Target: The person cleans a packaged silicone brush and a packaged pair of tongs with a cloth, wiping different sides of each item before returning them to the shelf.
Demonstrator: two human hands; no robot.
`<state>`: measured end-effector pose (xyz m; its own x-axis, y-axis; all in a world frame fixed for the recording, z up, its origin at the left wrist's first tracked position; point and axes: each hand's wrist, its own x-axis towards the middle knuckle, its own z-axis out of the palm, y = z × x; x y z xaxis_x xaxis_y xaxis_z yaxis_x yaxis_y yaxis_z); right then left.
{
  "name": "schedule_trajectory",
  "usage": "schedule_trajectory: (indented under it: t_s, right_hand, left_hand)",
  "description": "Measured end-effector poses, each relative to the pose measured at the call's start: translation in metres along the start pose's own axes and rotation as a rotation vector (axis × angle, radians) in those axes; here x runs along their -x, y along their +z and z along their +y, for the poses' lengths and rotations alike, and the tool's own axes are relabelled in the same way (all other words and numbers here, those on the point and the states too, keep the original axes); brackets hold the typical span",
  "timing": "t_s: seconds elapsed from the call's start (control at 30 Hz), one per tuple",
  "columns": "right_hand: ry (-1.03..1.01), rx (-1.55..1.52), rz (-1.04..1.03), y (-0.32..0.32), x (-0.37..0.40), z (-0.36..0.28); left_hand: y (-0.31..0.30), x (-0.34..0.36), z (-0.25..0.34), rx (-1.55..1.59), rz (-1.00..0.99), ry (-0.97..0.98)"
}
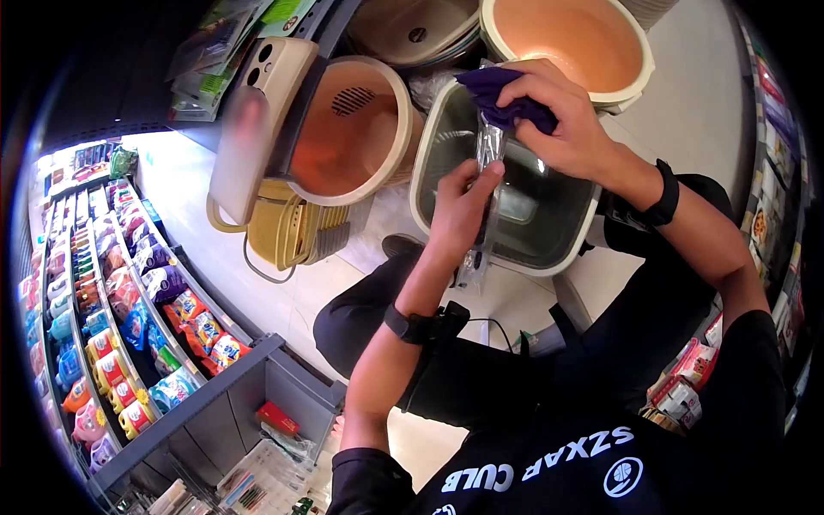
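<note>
My left hand (pixel 468 206) is closed, pinching a long, narrow item in a clear plastic sleeve (pixel 491 144). What is inside the sleeve is hard to make out. Higher up, my right hand (pixel 558 116) has its fingers curled round a bunched purple cloth (pixel 506 94), which presses against the upper part of the sleeve. Both hands are above a dark grey-green tub with a pale rim (pixel 549 219), and the sleeve's lower end reaches past its left side.
Orange-lined buckets (pixel 352 129) and a wide basin (pixel 571 39) stand beyond the tub. Yellowish plastic ware (pixel 279 227) lies left. Shelves of detergent packs (pixel 193 318) curve along the left; a grey bin with packaged goods (pixel 283 386) is near my left elbow. More shelves line the right.
</note>
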<state>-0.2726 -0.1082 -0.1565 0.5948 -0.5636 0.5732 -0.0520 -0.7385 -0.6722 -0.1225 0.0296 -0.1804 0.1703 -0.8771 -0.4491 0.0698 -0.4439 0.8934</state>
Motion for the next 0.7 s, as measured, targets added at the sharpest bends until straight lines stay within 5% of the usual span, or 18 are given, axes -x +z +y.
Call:
schedule_trajectory:
  t_s: [0.43,0.7]
  right_hand:
    - [-0.025,0.045,0.084,-0.004,-0.001,-0.001]
    - [0.01,0.054,-0.056,0.0,0.002,0.0]
  left_hand:
    - [-0.015,0.016,-0.001,0.004,-0.049,-0.065]
    - [-0.015,0.02,0.014,-0.116,-0.009,0.013]
